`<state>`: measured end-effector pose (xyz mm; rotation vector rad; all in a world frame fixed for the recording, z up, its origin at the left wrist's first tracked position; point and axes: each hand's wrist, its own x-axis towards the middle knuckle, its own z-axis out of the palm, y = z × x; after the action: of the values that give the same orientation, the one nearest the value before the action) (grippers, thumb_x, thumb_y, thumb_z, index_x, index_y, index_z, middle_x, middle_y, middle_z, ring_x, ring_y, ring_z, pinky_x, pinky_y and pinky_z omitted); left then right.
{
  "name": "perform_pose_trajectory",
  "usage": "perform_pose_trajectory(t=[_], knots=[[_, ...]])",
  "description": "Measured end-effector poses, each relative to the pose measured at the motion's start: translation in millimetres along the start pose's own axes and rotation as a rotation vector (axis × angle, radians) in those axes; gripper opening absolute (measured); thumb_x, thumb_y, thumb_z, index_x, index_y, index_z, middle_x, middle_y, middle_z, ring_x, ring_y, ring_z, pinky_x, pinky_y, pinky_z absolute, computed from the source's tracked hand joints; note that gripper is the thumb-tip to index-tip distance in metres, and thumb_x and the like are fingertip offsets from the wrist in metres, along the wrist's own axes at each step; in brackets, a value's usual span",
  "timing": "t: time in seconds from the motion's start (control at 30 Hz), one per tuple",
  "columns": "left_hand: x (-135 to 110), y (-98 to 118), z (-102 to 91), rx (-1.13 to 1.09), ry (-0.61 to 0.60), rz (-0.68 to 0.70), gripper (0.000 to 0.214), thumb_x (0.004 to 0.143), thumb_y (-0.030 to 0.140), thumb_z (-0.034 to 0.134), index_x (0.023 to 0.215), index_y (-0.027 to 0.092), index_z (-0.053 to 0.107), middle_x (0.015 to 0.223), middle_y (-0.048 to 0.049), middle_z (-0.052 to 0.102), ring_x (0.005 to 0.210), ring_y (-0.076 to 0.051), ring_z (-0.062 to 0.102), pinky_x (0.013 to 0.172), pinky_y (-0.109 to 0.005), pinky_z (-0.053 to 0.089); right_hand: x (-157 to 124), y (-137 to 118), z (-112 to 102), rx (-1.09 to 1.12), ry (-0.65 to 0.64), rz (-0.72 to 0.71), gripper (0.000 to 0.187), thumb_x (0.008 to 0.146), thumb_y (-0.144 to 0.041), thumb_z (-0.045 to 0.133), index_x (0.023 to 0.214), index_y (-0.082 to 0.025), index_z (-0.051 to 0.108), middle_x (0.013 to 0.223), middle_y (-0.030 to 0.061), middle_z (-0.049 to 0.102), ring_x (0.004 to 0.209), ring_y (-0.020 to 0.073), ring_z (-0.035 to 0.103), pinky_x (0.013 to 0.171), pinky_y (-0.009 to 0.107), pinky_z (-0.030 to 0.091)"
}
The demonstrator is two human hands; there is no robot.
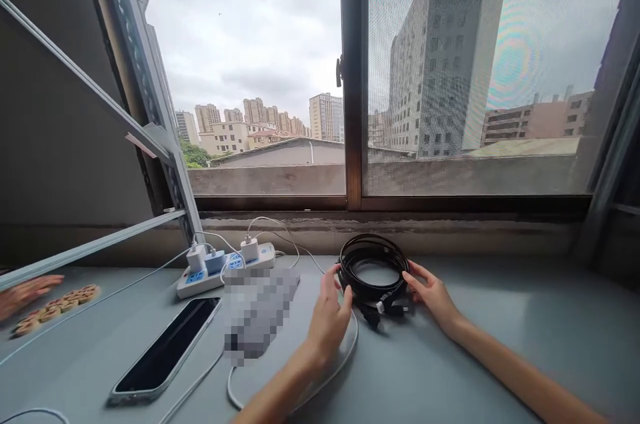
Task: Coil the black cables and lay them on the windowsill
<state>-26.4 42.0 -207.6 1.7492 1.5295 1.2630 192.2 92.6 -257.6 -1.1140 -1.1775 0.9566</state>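
A cable coil [364, 289] is set on the table [450, 377] before the window [354, 111], flanked by the left hand [330, 317] and the right hand [434, 296]. To its left — past a pixelated object [265, 317] — a phone [165, 347] is laid, with a power strip [193, 287] placed behind (adapters [249, 250] are plugged in).

The left forearm [280, 381] and right forearm [520, 371] are stretched forward; the left grip [327, 319] is held curved, thumb [347, 299] parted, the right grip [436, 297] turned inward.
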Motion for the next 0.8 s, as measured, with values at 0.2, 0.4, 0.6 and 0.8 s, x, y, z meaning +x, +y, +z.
perform_pose_trajectory(t=[0.2, 0.4, 0.6, 0.8], knots=[[3.1, -6.1, -3.1, 0.468, -0.272, 0.404, 0.041, 0.090, 0.038, 0.041, 0.127, 0.024, 0.050, 0.145, -0.0090, 0.030, 0.137, -0.031, 0.020, 0.110, -0.051, 0.024, -3.6, -0.2, -4.2, -0.254, 0.081, -0.135, 0.058, 0.076, -0.050, 0.054, 0.122, -0.015, 0.048, 0.115, 0.0131, 0.049, 0.075, 0.0179, 0.058, 0.059, 0.033, 0.051], [-2.0, -6.9, 5.7, 0.536, -0.361, 0.367, 0.044, 0.092, 0.041, 0.037, 0.129, 0.022, 0.049, 0.145, -0.0079, 0.033, 0.139, -0.031, 0.014, 0.111, -0.052, 0.023, -4.3, -28.8, -11.8, -0.575, 0.000, -0.445, 0.054, 0.073, -0.038, 0.057, 0.125, -0.024, 0.051, 0.132, 0.0090, 0.043, 0.123, 0.0265, 0.041, 0.105, 0.045, 0.029], [-4.6, -3.5, 9.2, 0.575, -0.272, 0.372, 0.038, 0.091, 0.035, 0.041, 0.124, 0.021, 0.053, 0.140, -0.0086, 0.040, 0.138, -0.031, 0.015, 0.109, -0.052, 0.027, 27.6, -47.1, 15.8, -1.101, -0.224, -0.506, 0.067, 0.079, -0.031, 0.048, 0.143, -0.019, 0.031, 0.152, 0.0092, 0.021, 0.139, 0.0246, 0.016, 0.110, 0.045, 0.015], [-5.0, -3.9, 4.4, 0.609, -0.295, 0.423, 0.035, 0.092, 0.028, 0.038, 0.124, 0.022, 0.051, 0.141, -0.0080, 0.040, 0.138, -0.026, 0.019, 0.111, -0.048, 0.025, 47.2, -21.7, 28.1, -1.060, -0.275, -0.355, 0.061, 0.073, -0.027, 0.054, 0.133, -0.017, 0.049, 0.146, 0.0122, 0.034, 0.134, 0.0290, 0.030, 0.103, 0.050, 0.030]])
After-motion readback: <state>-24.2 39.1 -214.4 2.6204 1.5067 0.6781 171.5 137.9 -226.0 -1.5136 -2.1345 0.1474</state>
